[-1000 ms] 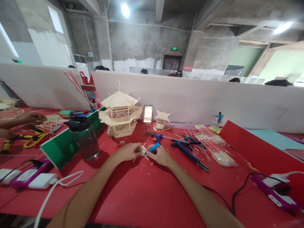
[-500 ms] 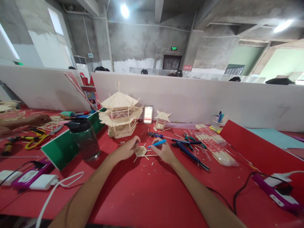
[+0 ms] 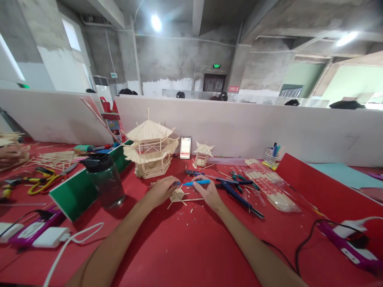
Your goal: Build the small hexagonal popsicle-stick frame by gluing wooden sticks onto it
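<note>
A bright blue pen (image 3: 203,182) lies level in my right hand (image 3: 210,195), gripped between thumb and fingers, its tip pointing left. My left hand (image 3: 162,191) pinches a small bluish pen cap (image 3: 177,183) at that tip; whether the two are joined I cannot tell. Just below my left fingers sits a small hexagonal piece of wooden sticks (image 3: 177,195), with stick ends jutting out around it. One longer stick (image 3: 194,199) reaches from it toward my right hand. Small wood scraps are scattered on the red table (image 3: 179,247) nearby.
Behind my hands stand a large stick pavilion (image 3: 151,149), a phone (image 3: 185,147) and a small stick pavilion (image 3: 203,153). Dark blue clamp-like tools (image 3: 237,195) and bagged sticks (image 3: 273,189) lie right. A water bottle (image 3: 104,181) stands left; beyond it, another person's hand (image 3: 8,156).
My two hands have drawn closer together. The pen, slanted before, is now level, with its tip at the cap in my left fingers. The view has tilted slightly upward.
</note>
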`<state>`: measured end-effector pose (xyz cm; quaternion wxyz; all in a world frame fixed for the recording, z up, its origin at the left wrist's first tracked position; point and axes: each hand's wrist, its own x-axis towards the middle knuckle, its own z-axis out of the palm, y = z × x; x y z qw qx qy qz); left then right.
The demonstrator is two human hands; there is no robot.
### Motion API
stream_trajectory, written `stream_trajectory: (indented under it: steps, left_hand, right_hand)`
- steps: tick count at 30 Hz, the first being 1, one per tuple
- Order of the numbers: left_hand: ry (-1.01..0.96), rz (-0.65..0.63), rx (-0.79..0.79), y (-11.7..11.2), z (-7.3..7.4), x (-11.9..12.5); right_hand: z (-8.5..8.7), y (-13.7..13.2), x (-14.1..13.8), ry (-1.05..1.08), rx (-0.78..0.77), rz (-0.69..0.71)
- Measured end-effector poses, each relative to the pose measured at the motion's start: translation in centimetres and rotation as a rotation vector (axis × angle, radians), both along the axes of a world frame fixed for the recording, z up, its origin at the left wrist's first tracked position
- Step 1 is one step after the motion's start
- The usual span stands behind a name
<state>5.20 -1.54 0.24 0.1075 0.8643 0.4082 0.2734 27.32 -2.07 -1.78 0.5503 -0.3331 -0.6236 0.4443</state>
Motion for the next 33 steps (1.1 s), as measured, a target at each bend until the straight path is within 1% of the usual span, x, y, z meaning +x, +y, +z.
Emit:
stream_trajectory:
  steps: [6,10,16,19,21,24,27,30,33]
  left_hand:
    - [0.024,-0.01,-0.016,-0.3,-0.1,0.2]
    - [0.011,-0.031,-0.018,-0.3,-0.2,0.3]
    - [-0.04,-0.084,-0.046,-0.7,0.0,0.6]
    - [-0.081,-0.106,-0.052,-0.9,-0.3,1.2]
    - [-0.093,-0.098,-0.047,-1.0,-0.5,1.7]
    - [-0.089,-0.067,-0.032,-1.1,-0.6,2.1]
    - [-0.062,-0.043,-0.01,-1.1,-0.3,1.9]
    - [-0.055,-0.055,-0.016,-1.1,0.1,1.5]
    - [-0.052,-0.05,-0.023,-1.0,-0.1,1.4]
  right_hand:
    - [-0.2,-0.1,-0.1,-0.09,0.066,-0.032]
    - [-0.6,0.1,-0.1,-0.132,0.099,-0.018]
    - [-1.1,0.6,0.0,-0.122,0.072,0.037]
    - [-1.0,0.4,-0.2,-0.125,0.046,0.062]
    - [-0.9,0.2,-0.5,-0.123,0.04,0.067]
    - [-0.9,-0.1,-0.8,-0.084,0.04,0.021]
    - [-1.1,0.0,-0.9,-0.035,0.022,-0.002]
    - [-1.4,0.3,-0.9,-0.043,0.018,0.004]
    - [-1.6,0.4,-0.9,-0.077,0.042,0.004]
